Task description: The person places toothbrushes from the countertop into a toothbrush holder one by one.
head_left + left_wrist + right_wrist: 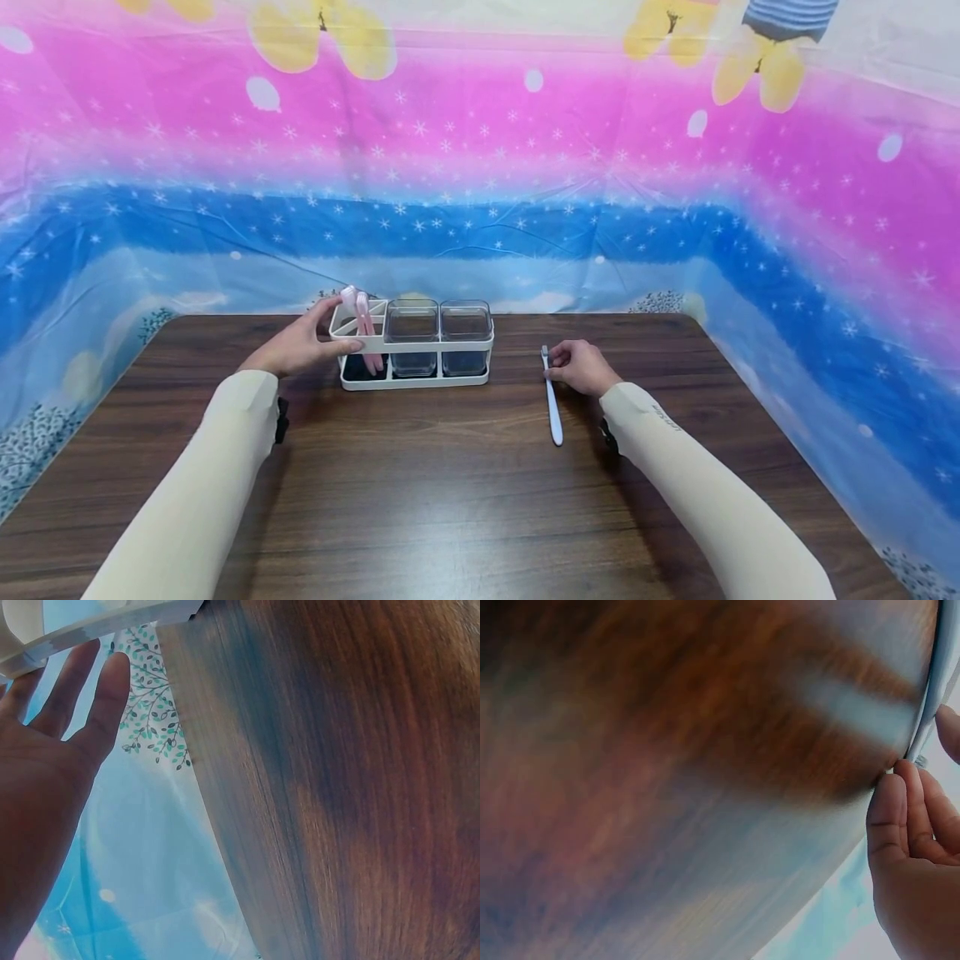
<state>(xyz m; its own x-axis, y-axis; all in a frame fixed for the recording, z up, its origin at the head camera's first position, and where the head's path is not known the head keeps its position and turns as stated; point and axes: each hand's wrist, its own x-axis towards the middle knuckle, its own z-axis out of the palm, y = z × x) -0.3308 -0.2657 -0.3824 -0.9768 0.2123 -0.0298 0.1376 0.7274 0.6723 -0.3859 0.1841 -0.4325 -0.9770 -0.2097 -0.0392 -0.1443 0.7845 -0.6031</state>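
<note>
While the right hand (581,367) curls its fingertips (889,802) onto the neck of the slim white plastic toothbrush (552,400) lying flat on the dark wooden table (450,500), it looks light, stiff, slippery; best pinched there; beyond, the left hand (300,346) rests released fingers on the white three-slot plastic holder (415,346) with pink brushes (363,325); open room between them.

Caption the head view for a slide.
Left hand steadies a white toothbrush rack holding pink toothbrushes; right hand pinches a white toothbrush on the wooden table.
</note>
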